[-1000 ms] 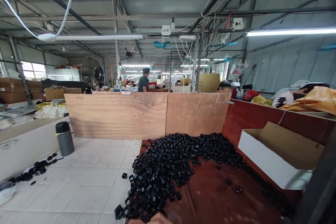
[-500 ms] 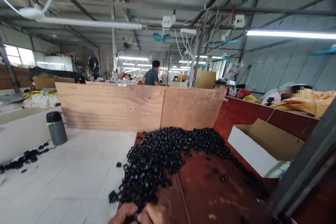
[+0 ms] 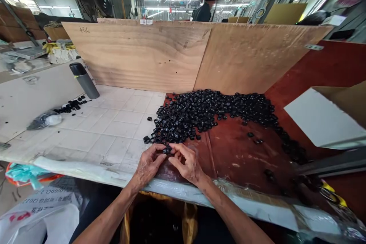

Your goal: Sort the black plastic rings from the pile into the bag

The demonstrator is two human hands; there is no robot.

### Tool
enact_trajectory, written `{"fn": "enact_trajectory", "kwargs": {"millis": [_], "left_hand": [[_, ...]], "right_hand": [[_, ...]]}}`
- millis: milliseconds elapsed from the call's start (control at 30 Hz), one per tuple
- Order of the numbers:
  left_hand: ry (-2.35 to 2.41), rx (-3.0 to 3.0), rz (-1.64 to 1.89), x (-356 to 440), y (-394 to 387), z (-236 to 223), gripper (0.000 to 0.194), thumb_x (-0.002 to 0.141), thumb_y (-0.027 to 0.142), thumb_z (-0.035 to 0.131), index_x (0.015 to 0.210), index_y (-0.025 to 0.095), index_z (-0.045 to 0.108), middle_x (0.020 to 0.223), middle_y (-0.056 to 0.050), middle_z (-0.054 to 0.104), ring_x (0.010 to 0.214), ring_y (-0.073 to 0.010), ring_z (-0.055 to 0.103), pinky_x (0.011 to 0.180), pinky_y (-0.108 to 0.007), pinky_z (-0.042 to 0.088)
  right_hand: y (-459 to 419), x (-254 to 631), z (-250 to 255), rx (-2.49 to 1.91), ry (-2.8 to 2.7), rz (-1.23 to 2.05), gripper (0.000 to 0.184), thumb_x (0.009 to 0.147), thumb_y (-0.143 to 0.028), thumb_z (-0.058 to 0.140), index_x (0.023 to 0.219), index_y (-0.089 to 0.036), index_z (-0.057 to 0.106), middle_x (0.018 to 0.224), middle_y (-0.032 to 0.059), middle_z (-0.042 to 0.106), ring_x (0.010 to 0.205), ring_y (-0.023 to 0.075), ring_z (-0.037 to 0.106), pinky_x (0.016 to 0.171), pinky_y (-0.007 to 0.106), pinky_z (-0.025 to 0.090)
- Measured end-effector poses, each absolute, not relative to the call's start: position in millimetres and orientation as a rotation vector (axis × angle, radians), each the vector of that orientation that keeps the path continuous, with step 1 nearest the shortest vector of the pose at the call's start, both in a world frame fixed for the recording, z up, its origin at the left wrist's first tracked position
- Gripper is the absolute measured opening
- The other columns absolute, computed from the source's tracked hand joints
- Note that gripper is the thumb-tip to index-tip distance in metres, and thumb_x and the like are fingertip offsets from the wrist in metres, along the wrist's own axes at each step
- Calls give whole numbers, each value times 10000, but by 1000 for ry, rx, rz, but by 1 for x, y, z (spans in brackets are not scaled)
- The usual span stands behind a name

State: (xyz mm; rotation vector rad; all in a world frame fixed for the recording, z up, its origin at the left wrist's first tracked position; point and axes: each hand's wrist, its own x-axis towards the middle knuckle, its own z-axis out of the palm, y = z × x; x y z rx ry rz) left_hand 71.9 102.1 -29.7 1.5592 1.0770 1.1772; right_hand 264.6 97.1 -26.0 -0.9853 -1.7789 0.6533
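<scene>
Just above the table's front edge, my left hand (image 3: 149, 164) pinches a small black plastic part (image 3: 167, 150) between thumb and fingertips. My right hand (image 3: 186, 163) meets it from the other side, its bent fingers closed at the same part. The part's exact shape is partly covered by the fingers. Right beyond my hands spreads a heap of similar small black ring-like parts (image 3: 185, 118), running back to the board and off to the right. A few loose ones lie at the heap's edges.
A wooden board (image 3: 137, 57) closes off the back. At left stand a grey bottle (image 3: 85, 82) and a clear bag (image 3: 42, 120) near scattered black parts. A white carton (image 3: 323, 118) is at right. Below the table edge hangs an open yellow-rimmed bag (image 3: 190, 221). A person (image 3: 204, 7) is beyond the board.
My view has tipped downward, bringing both forearms and the table's front edge into sight. Both hands remain together at the near end of the heap.
</scene>
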Motion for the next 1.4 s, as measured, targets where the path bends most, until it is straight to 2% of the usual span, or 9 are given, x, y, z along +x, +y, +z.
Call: {"fn": "enact_trajectory", "kwargs": {"millis": [100, 233, 333, 567, 733, 900, 1067, 1233, 1400], "left_hand": [[1073, 1562, 1160, 72, 102, -29, 240, 901, 292, 667, 1115, 187, 694, 1119, -65, 727, 1006, -193, 700, 924, -326, 571], [1036, 1621, 1131, 71, 102, -29, 228, 901, 267, 660, 1110, 182, 696, 1134, -72, 718, 1021, -196, 707, 915, -321, 582], [1041, 1776, 1122, 70, 99, -28, 210, 922, 224, 630, 1123, 188, 681, 1120, -75, 725, 1036, -203, 713, 934, -346, 586], [932, 2125, 1159, 74, 79, -21, 270, 947, 122, 544, 1189, 196, 641, 1171, -107, 718, 1133, -218, 688, 1004, -387, 564], [1068, 1558, 1121, 82, 64, -29, 199, 946, 266, 609, 1118, 183, 666, 1057, -84, 755, 960, -215, 741, 868, -349, 608], [1151, 1578, 1154, 82, 59, -34, 223, 896, 298, 655, 1089, 202, 713, 1077, -71, 748, 990, -223, 723, 903, -358, 584], [1126, 1281, 1127, 81, 62, -27, 284, 864, 373, 703, 1072, 180, 697, 1005, -80, 783, 901, -229, 757, 843, -362, 613], [1116, 1443, 1115, 67, 52, -22, 229, 907, 343, 676, 1067, 180, 688, 1014, -78, 773, 914, -221, 757, 853, -356, 623], [1156, 2044, 1223, 41, 28, -26, 254, 961, 167, 565, 1193, 226, 652, 1181, -80, 721, 1111, -212, 713, 985, -363, 588]], "right_hand": [[99, 264, -28, -998, -1783, 608, 104, 931, -252, 617, 854, -201, 664, 708, 0, 653, 616, 140, 605, 612, 246, 494], [100, 264, -30, -983, -1774, 601, 95, 922, -245, 615, 975, -197, 677, 799, 26, 675, 665, 159, 637, 663, 270, 517], [98, 264, -31, -1025, -1772, 725, 90, 940, -253, 592, 902, -205, 658, 653, -13, 623, 564, 146, 607, 595, 258, 478], [93, 268, -27, -1125, -1775, 1094, 433, 1025, -389, 470, 633, -208, 508, 532, -33, 512, 460, 106, 470, 482, 230, 361], [89, 268, -23, -930, -1846, 754, 121, 933, -309, 613, 963, -198, 649, 796, 23, 649, 676, 160, 592, 628, 265, 468], [89, 266, -25, -949, -1883, 756, 202, 977, -266, 550, 798, -210, 627, 699, 10, 634, 642, 158, 593, 652, 279, 461], [89, 270, -22, -864, -1902, 789, 114, 923, -255, 594, 997, -203, 664, 831, 32, 666, 706, 168, 614, 690, 288, 482], [77, 258, -11, -983, -1754, 1191, 74, 895, -295, 634, 911, -222, 631, 654, -19, 630, 554, 149, 607, 569, 258, 466], [49, 221, -7, -1195, -1226, 1720, 376, 896, -545, 620, 746, -207, 557, 527, -28, 569, 390, 122, 504, 420, 239, 425]]}}
